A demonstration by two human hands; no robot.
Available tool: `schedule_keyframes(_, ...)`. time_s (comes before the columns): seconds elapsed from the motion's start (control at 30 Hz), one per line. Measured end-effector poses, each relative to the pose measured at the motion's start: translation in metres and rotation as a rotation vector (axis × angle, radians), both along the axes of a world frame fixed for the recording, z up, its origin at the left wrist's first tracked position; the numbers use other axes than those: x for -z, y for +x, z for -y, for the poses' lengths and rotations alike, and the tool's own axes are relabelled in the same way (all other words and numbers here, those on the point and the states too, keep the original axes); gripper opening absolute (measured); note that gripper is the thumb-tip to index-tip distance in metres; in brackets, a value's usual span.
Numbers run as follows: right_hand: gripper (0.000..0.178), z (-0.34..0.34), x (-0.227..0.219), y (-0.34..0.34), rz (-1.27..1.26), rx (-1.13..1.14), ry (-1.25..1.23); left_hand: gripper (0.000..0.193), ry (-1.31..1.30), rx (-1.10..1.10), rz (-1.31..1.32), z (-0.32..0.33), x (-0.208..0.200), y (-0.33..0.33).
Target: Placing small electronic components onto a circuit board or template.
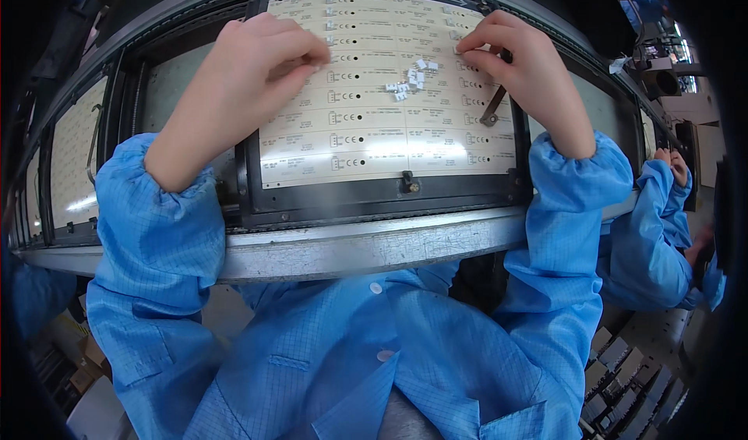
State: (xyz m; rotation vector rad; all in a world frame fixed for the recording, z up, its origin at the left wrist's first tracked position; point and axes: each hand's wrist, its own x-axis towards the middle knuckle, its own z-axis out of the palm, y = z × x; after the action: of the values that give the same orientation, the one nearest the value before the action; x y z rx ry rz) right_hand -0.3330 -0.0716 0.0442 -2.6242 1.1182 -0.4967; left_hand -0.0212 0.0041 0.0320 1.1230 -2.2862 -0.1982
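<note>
A cream circuit board panel (382,120) with printed rows lies in a black frame (327,198). Over its left part, my left hand (269,74) has thumb and forefinger pinched together at one row; whatever sits between the tips is too small to make out. On the right side my right hand (522,62) pinches what looks like a small white connector at the board's surface. Between the hands lies a loose heap of small white connectors (414,79). More white connectors (329,27) stand in a column along the upper left rows, and others (449,21) along the upper right ones.
A dark metal lever (492,109) lies over the board's right edge, below my right hand. The silver rail (374,245) runs along the near side. Another panel (78,151) sits farther left on the line. At far right are a co-worker's hands (675,165) and blue sleeve.
</note>
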Motion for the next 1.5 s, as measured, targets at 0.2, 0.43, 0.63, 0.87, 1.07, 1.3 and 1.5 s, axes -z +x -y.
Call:
schedule_keyframes(0.2, 0.019, -0.008, 0.013, 0.021, 0.098, -0.206, 0.075, 0.011, -0.018, 0.029, 0.058, 0.0, 0.008, 0.0)
schedule_keyframes(0.43, 0.016, -0.009, 0.007, 0.023, 0.099, -0.163, 0.173, 0.009, -0.078, 0.072, 0.069, 0.0, 0.006, 0.0)
schedule_keyframes(0.63, 0.015, -0.003, -0.004, 0.015, 0.194, -0.174, 0.033, 0.007, 0.043, 0.0, -0.083, -0.004, 0.012, -0.007)
schedule_keyframes(0.87, 0.02, 0.011, 0.002, -0.003, 0.129, -0.081, 0.152, 0.01, -0.15, -0.048, 0.144, -0.01, 0.007, -0.013)
schedule_keyframes(1.07, 0.018, 0.019, 0.006, -0.006, 0.083, 0.035, 0.167, 0.01, -0.044, -0.068, 0.063, -0.01, 0.008, -0.01)
schedule_keyframes(1.3, 0.016, 0.014, 0.001, -0.001, 0.062, 0.065, 0.142, 0.012, -0.091, -0.07, 0.127, -0.012, 0.004, -0.012)
schedule_keyframes(1.5, 0.015, 0.01, 0.001, 0.005, 0.083, 0.076, 0.111, 0.011, -0.092, -0.103, 0.108, -0.014, 0.008, -0.006)
